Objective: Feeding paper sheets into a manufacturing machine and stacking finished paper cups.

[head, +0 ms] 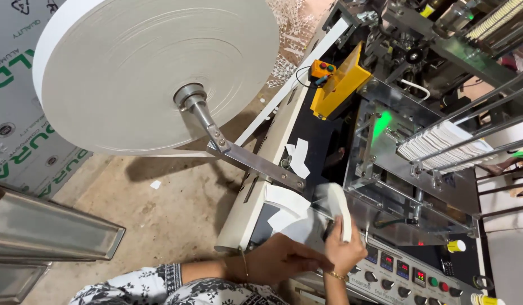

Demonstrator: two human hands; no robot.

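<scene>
Lower centre of frame: right hand (343, 248) gripping white paper strip (343, 206), left hand (284, 260) pressing paper flat, fingers closed; big roll (154, 73) at upper left mostly full, strip not yet feeding into machine (408, 169).

The big round roll of white paper (154, 73) looks matt and smooth. Its grey metal arm (239, 155) is shiny. The yellow plastic box (340, 85) looks glossy. The brown floor (160, 209) looks rough.
</scene>
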